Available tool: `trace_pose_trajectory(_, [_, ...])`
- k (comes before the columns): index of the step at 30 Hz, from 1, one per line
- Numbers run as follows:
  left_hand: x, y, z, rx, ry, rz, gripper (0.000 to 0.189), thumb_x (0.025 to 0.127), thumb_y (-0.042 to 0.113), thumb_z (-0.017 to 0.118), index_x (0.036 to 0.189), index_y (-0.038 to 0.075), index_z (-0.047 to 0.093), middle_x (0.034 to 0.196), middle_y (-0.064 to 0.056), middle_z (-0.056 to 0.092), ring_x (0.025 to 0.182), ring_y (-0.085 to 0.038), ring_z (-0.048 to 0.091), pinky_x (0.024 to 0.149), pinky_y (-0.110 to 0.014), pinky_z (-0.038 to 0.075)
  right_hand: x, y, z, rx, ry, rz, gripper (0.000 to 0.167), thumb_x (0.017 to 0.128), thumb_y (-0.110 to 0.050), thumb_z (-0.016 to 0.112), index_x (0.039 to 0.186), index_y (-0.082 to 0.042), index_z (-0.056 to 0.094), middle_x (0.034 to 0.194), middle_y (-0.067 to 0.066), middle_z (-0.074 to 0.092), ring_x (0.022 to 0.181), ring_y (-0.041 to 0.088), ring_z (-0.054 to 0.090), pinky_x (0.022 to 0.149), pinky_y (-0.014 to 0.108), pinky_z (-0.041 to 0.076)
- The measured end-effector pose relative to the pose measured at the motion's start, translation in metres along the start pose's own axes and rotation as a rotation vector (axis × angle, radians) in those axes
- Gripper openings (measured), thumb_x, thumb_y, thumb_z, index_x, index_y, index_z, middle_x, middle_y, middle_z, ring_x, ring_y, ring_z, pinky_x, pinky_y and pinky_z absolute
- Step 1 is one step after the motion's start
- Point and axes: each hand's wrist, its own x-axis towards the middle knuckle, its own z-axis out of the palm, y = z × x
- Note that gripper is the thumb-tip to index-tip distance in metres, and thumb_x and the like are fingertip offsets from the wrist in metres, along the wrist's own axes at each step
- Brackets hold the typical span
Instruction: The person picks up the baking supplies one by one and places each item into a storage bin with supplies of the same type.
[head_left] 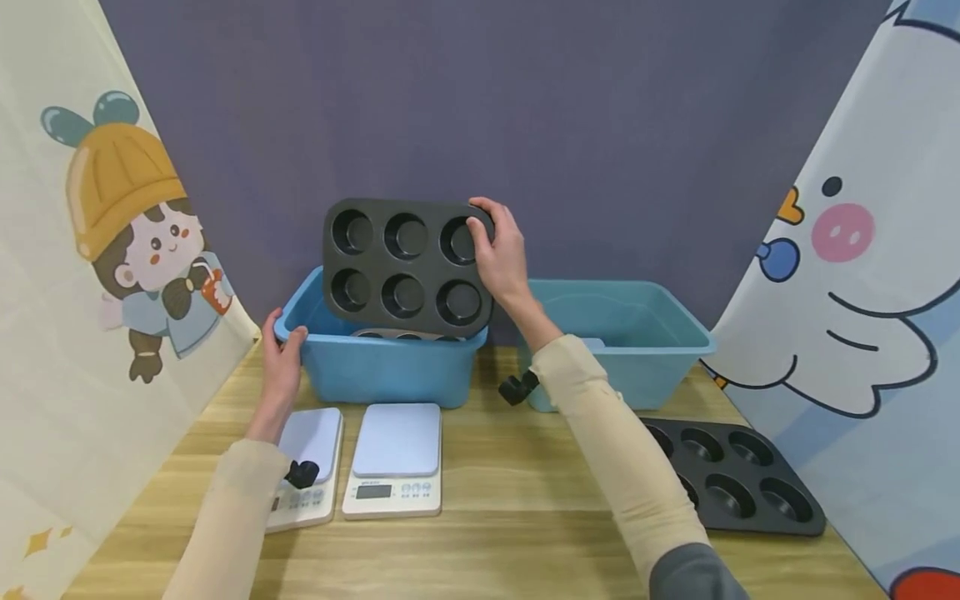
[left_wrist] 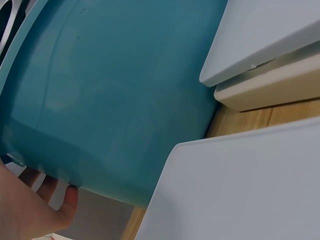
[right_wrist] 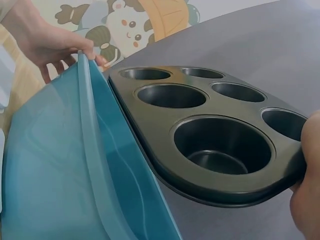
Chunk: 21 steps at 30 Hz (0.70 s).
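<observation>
My right hand (head_left: 504,260) grips a dark six-cup muffin tin (head_left: 379,263) at its upper right corner, thumb on the front face. The tin stands tilted up over the left blue plastic bin (head_left: 390,372), its cups facing me. At the bin's left end, my left hand (head_left: 281,367) holds the rim; the left wrist view shows its fingers (left_wrist: 70,202) bent against the bin wall. Inside that bin, the edge of another tin (head_left: 408,335) peeks out below the raised one, mostly hidden.
Two white kitchen scales (head_left: 396,450) (head_left: 309,442) lie in front of the left bin. A teal bin (head_left: 622,375) stands to the right with something pale inside. Another muffin tin (head_left: 757,517) lies on the wooden table (head_left: 510,533) at the right, partly behind my sleeve.
</observation>
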Motion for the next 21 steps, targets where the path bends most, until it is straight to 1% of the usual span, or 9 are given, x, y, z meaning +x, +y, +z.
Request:
trace_pose_trajectory(5, [-0.002, -0.003, 0.001, 0.029, 0.007, 0.035, 0.062, 0.102, 0.035, 0.045, 0.158, 0.027, 0.019, 0.162, -0.007, 0.022, 0.132, -0.019, 0.032, 0.114, -0.037, 0.029, -0.001, 0.003, 0.008, -0.021, -0.005, -0.013, 0.032, 0.102, -0.019, 0.057, 0.130, -0.006, 0.060, 0.125, 0.013, 0.061, 0.115, 0.024, 0.058, 0.101, 0.038, 0.046])
trace_pose_trajectory(11, [-0.005, -0.002, -0.002, 0.036, 0.007, 0.039, 0.062, 0.102, 0.035, 0.045, 0.158, 0.028, 0.019, 0.163, -0.007, 0.021, 0.133, -0.020, 0.032, 0.116, -0.041, 0.029, -0.007, 0.009, 0.020, -0.046, -0.006, 0.003, 0.033, 0.102, -0.022, 0.056, 0.131, -0.008, 0.060, 0.127, 0.012, 0.061, 0.118, 0.024, 0.058, 0.102, 0.037, 0.045])
trace_pose_trajectory(16, [-0.002, -0.004, -0.003, 0.033, 0.008, 0.032, 0.063, 0.102, 0.032, 0.046, 0.158, 0.026, 0.020, 0.160, -0.009, 0.026, 0.126, -0.018, 0.035, 0.108, -0.036, 0.033, -0.012, 0.017, 0.028, -0.048, -0.009, 0.025, 0.033, 0.102, -0.023, 0.057, 0.131, -0.008, 0.060, 0.127, 0.011, 0.061, 0.118, 0.025, 0.058, 0.101, 0.038, 0.045])
trace_pose_trajectory(18, [-0.001, -0.004, -0.003, 0.027, 0.004, 0.027, 0.063, 0.102, 0.031, 0.046, 0.158, 0.026, 0.019, 0.160, -0.009, 0.026, 0.127, -0.019, 0.036, 0.109, -0.038, 0.033, -0.014, 0.021, 0.031, -0.053, -0.009, 0.028, 0.033, 0.102, -0.023, 0.057, 0.131, -0.008, 0.060, 0.126, 0.011, 0.061, 0.118, 0.025, 0.058, 0.101, 0.039, 0.045])
trace_pose_trajectory(21, [-0.001, -0.003, -0.004, 0.028, -0.002, 0.024, 0.062, 0.103, 0.032, 0.045, 0.159, 0.027, 0.018, 0.162, -0.008, 0.023, 0.132, -0.024, 0.034, 0.114, -0.047, 0.031, -0.015, 0.024, 0.035, -0.055, -0.014, 0.019, 0.034, 0.102, -0.023, 0.056, 0.132, -0.008, 0.060, 0.125, 0.012, 0.061, 0.112, 0.027, 0.059, 0.098, 0.041, 0.046])
